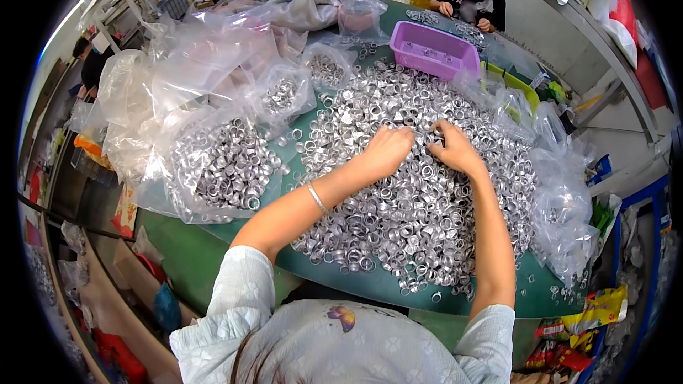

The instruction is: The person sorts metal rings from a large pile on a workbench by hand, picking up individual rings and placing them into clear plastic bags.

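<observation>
Desk: a broad dark-green desk (370,290) carries everything within reach.
Ring pile: a wide heap of shiny silver-coloured, metal-looking rings (398,235) spreads over the middle of the desk, directly under both arms; as a mass it is probably heavy and loose, likely to slide and spill when pushed.
Filled bag: a clear, soft plastic bag of similar rings (174,203) lies left of the heap, its film crumpled; it would likely sag if lifted, so gathering the mouth and supporting the base seems safest.
Basket: a purple rectangular plastic basket (441,64) stands at the far edge of the heap, a few rings inside; it looks light and fairly stiff, best taken by the rim.
Left grip: the left grip (390,149) has its fingertips bent down at the rings; I cannot tell whether it holds one.
Right grip: the right grip (455,149) is moderately wide, thumb and forefinger parted over the heap.
Single ring: each is probably light, hard and slippery; pinch the band across its outer sides.
</observation>
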A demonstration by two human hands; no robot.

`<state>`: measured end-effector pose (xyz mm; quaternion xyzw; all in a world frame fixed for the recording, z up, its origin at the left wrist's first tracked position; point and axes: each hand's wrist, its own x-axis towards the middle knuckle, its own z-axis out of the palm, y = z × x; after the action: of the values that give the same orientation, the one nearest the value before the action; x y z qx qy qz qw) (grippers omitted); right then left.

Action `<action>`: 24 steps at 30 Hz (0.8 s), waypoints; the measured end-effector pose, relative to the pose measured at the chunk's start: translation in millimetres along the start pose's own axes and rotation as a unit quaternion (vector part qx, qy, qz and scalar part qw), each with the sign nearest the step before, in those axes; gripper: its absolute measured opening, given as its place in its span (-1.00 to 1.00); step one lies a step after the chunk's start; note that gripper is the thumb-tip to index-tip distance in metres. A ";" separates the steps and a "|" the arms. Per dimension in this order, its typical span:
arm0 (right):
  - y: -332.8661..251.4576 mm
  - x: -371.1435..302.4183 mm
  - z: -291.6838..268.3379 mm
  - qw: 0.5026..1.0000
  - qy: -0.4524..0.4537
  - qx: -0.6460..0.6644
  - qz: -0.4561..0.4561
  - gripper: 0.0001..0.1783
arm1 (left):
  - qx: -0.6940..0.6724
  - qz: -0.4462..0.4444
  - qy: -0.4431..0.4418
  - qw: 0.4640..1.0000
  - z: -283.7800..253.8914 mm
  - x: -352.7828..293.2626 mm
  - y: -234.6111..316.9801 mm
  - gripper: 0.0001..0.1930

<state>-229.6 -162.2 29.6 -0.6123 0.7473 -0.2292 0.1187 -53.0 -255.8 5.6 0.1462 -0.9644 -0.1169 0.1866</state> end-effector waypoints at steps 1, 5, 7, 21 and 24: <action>-7.4 -2.8 1.0 1.000 0.017 0.003 -0.013 -0.49 | -0.035 -0.010 0.012 0.999 1.2 -1.4 -2.2 -0.68; -32.8 -22.9 5.0 0.995 0.086 0.034 -0.030 -0.59 | -0.152 -0.012 0.065 0.986 1.8 -4.2 -7.7 -0.68; -35.5 -32.4 4.6 0.993 0.097 0.056 -0.037 -0.59 | -0.190 -0.016 0.087 0.978 1.8 -5.4 -8.5 -0.69; -45.6 -98.7 15.7 0.967 0.135 -0.057 -0.209 -0.62 | -0.152 0.013 0.124 0.980 -13.6 -47.4 11.7 -0.70; -47.3 -101.6 13.5 0.973 0.160 -0.015 -0.168 -0.65 | -0.154 0.032 0.149 0.976 -21.1 -51.3 17.7 -0.71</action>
<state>-160.2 -73.2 30.6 -0.6864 0.6461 -0.3296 -0.0521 -3.5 -226.3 12.9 0.1009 -0.9002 -0.2352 0.3525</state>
